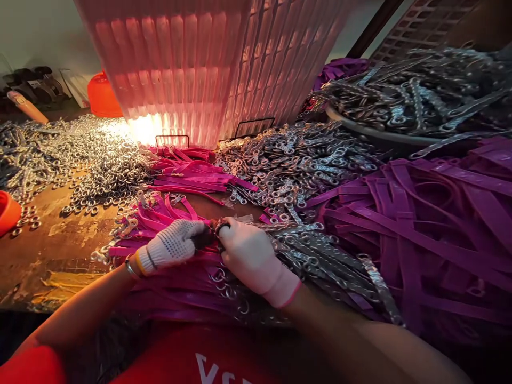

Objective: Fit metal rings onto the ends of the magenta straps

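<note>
My left hand [170, 245], in a white glove with dark dots, is closed, its fingertips dark. Close beside it, my right hand [250, 256] in a plain white glove has its fingers curled in. The two meet over a small dark thing with a ring-like edge [219, 228], mostly covered by the fingers; I cannot make out what it is. Beneath and around my left hand lie magenta straps [160, 216], several with metal links at their ends. Under my right hand, twisted metal chain pieces [316, 261] with end rings lie in a bundle.
A heap of purple straps [420, 224] covers the right side. Behind it a wide basin [340, 118] overflows with chain pieces. Loose metal links [116, 165] are piled back left, near an orange lamp shade [103, 96]. Translucent ribbed panels [184, 69] stand at the back.
</note>
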`<state>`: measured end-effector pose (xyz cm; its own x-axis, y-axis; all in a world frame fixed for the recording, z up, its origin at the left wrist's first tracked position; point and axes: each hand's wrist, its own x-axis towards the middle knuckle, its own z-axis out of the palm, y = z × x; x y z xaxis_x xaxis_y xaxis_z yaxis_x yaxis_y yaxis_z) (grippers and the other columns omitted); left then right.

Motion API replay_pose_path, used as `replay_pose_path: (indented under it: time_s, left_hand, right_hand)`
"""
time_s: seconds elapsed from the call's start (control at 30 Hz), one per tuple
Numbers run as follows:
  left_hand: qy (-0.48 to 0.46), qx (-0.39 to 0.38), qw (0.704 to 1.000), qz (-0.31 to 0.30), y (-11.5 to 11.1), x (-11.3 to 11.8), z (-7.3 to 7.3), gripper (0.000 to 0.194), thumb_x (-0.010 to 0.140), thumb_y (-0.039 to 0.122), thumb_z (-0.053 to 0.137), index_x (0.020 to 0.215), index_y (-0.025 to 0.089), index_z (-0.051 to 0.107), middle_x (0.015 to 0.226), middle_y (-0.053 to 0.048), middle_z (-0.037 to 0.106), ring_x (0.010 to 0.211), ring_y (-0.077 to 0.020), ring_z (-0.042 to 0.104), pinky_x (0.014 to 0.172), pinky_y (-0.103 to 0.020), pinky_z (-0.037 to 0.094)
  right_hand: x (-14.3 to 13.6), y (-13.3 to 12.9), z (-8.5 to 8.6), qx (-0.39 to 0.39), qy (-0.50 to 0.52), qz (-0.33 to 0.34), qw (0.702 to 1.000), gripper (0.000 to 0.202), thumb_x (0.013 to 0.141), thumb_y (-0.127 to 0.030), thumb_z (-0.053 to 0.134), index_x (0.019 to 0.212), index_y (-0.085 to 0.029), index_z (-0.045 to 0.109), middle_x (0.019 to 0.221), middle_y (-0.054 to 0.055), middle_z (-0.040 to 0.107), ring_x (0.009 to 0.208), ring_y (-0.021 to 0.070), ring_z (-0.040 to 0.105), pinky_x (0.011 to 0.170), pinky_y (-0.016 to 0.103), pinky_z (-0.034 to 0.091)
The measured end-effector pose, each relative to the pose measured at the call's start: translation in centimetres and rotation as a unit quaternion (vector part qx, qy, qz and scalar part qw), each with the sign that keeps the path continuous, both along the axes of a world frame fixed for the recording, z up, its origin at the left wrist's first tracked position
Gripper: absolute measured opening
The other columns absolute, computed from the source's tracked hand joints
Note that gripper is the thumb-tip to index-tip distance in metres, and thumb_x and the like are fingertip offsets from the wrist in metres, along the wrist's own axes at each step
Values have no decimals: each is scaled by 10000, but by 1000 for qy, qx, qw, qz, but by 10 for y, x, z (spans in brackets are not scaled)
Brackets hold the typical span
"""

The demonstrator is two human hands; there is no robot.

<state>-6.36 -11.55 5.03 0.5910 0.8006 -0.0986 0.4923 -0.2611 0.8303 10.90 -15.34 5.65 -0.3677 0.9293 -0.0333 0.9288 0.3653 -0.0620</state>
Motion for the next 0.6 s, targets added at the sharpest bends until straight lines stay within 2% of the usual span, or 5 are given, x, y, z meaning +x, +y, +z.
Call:
replay_pose_path:
  time_s: [0.1,0.23,0.33,0.47,0.6]
  left_hand:
    - [-8,9,1000,-15,0,0,-3,147,830,152,521,730,144,628,705,-16,630,641,-127,505,623,-239,383]
    - [-68,-14,995,70,-6,0,-5,271,894,334,559,731,136,649,692,-14,633,625,-118,502,615,-232,409]
    - [-77,8,992,97,-13,0,-10,239,898,314,554,814,136,690,755,-30,680,677,-134,548,643,-235,438]
    - [-36,70,990,113,-21,-1,-14,210,891,228,511,832,144,695,785,-37,706,709,-149,581,670,-246,450]
    - [-14,118,988,93,-21,-4,-16,215,888,230,520,726,152,636,700,-16,668,656,-136,553,624,-231,414]
  right_hand:
    - [0,1,3,-24,22,-39,999,246,839,-74,462,991,-131,647,1022,157,665,814,233,621,650,320,367]
    - [3,1,19,-68,36,-54,996,303,777,-42,468,1022,-138,620,999,143,679,868,246,645,690,308,399]
    - [3,2,29,-109,14,-63,992,282,790,-68,465,1017,-157,606,890,118,703,816,248,672,631,301,385]
    - [-4,3,27,-93,-18,-64,993,224,821,-107,457,981,-158,605,816,127,709,792,262,699,583,298,375]
    - [-7,4,18,-83,-29,-5,996,204,825,-151,466,972,-137,607,784,145,713,769,288,712,587,313,408]
